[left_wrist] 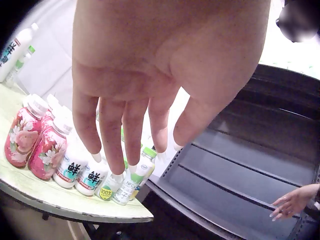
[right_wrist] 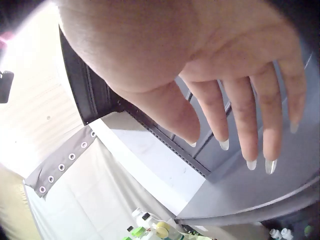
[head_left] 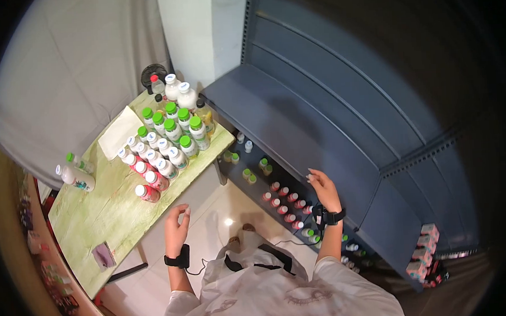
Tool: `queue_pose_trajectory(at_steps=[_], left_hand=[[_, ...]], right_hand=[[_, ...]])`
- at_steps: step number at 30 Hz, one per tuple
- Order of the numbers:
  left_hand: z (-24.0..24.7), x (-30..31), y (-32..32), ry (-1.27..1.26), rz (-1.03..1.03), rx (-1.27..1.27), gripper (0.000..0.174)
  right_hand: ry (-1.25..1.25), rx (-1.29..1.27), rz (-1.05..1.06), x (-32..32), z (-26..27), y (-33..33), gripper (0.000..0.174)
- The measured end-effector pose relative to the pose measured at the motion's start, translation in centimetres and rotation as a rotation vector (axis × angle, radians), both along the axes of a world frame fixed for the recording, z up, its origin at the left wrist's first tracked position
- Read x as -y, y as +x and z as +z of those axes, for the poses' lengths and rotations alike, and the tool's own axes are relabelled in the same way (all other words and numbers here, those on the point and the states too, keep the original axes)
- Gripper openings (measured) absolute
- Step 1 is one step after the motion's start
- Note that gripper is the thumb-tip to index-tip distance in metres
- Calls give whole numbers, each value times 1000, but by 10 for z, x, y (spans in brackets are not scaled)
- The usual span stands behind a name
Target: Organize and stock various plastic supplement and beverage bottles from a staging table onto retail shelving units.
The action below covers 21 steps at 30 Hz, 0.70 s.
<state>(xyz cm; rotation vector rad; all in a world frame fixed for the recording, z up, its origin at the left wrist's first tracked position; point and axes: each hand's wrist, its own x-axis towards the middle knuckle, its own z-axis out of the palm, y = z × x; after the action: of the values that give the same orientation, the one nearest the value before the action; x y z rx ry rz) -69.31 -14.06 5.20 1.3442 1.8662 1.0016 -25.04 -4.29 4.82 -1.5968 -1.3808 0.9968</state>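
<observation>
White-capped bottles with pink labels [head_left: 159, 182] stand left of centre in the head view, on a marbled pale-green tabletop [head_left: 79, 221], up-left of my left hand [head_left: 177, 226], its fingers relaxed. My right hand [head_left: 325, 191], fingers loosely extended, is right of centre, near a dark grey metal shelf [head_left: 309, 132].

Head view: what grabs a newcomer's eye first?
First, the packed block of bottles at one end of the marbled green table. Then the dark shelf unit to the right, pink bottles on its low level. The left hand near the table edge and right hand by the shelf unit, both empty.
</observation>
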Motion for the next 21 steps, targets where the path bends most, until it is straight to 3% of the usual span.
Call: queue_pose_trajectory(at_steps=[10, 21], left_hand=[[-3, -34, 34, 113, 53, -41, 23], [0, -37, 41, 151, 155, -30, 22]], right_hand=[[-39, -20, 202, -80, 2, 5, 35], [-2, -8, 270, -120, 21, -5, 33]])
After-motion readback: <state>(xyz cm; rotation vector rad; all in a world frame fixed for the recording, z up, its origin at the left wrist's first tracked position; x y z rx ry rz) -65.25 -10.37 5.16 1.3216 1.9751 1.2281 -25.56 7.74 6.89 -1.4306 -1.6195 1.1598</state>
